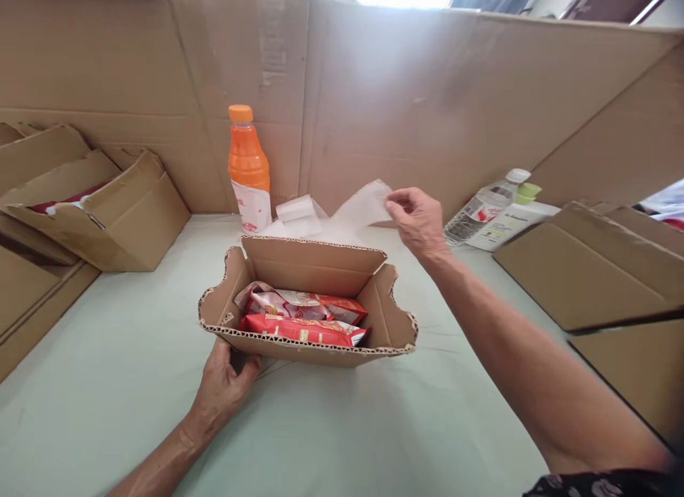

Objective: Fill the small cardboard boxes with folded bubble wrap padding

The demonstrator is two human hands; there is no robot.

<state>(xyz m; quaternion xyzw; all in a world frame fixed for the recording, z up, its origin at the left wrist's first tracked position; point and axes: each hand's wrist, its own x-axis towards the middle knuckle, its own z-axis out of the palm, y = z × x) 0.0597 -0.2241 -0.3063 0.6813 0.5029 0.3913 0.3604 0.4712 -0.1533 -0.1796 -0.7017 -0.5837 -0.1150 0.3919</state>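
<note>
In front of me an open cardboard box (315, 353) stands with its top facing up, its upper edges roughly cut. Inside lie red-and-white snack packets (304, 330), side by side. My left hand (227, 383) grips the lower left corner of the box, the thumb along its front and the other fingers partly hidden. Behind the box a thin white translucent sheet (355, 211) runs from a loose roll (296, 208). My right hand (420, 219) pinches the right end of that sheet between thumb and fingers, raised off the table.
An orange drink bottle (250, 173) stands behind the box on the left. Cardboard boxes (133, 219) lie at the left, and more boxes (593, 262) at the right. A clear bottle (484, 208) leans by a white carton (510, 226). A tall cardboard wall (368, 112) closes the back.
</note>
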